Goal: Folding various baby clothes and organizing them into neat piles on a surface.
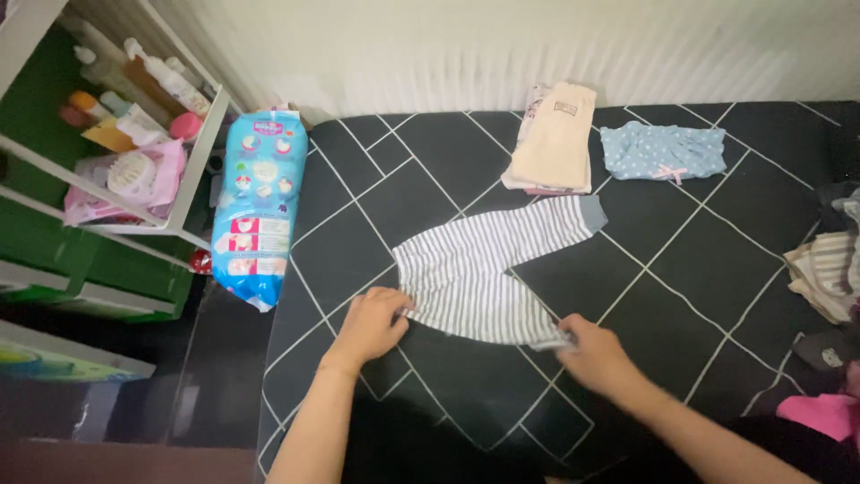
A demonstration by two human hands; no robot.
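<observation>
While the grey-and-white striped baby trousers [484, 273] are lying flat on the black line-patterned mattress cover [681, 269], the left hand [372, 324] is pinching one waistband corner with closed fingers and the right hand [593, 354] is gripping the other. The knit is looking light, soft and floppy, likely to sag and crease, so holding it at the waistband corners is seeming soundest

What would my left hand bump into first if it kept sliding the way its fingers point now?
The left hand points right, along the near edge of the striped baby pants it grips. It would likely ride over that fabric first, then meet the right hand holding the other corner.
</observation>
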